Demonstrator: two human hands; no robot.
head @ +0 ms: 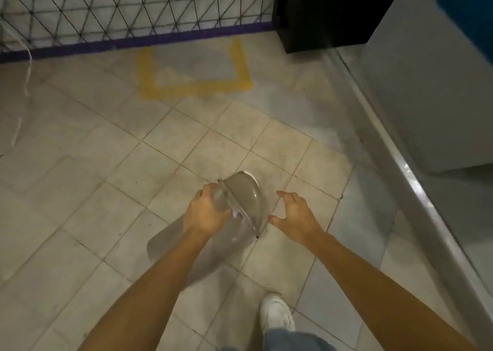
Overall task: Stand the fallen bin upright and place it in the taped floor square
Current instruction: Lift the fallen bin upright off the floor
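A grey bin [241, 204] with a domed lid is tilted over the tiled floor near the middle of the view, lid end pointing away from me, blurred by motion. My left hand [205, 212] is closed on its upper left side, just below the lid. Beside the lid, on the right, my right hand [293, 214] hovers with fingers spread, holding nothing and just short of touching the bin. The square of yellow tape [196, 88] lies on the floor farther ahead, close to a wire fence. Its far side is hard to see.
A black wire mesh fence [128, 6] with a purple base strip runs behind the tape. A black box [328, 14] stands at the back right. A grey cabinet with a metal edge [394, 150] lines the right side. My white shoe [277, 316] is on the tiles below.
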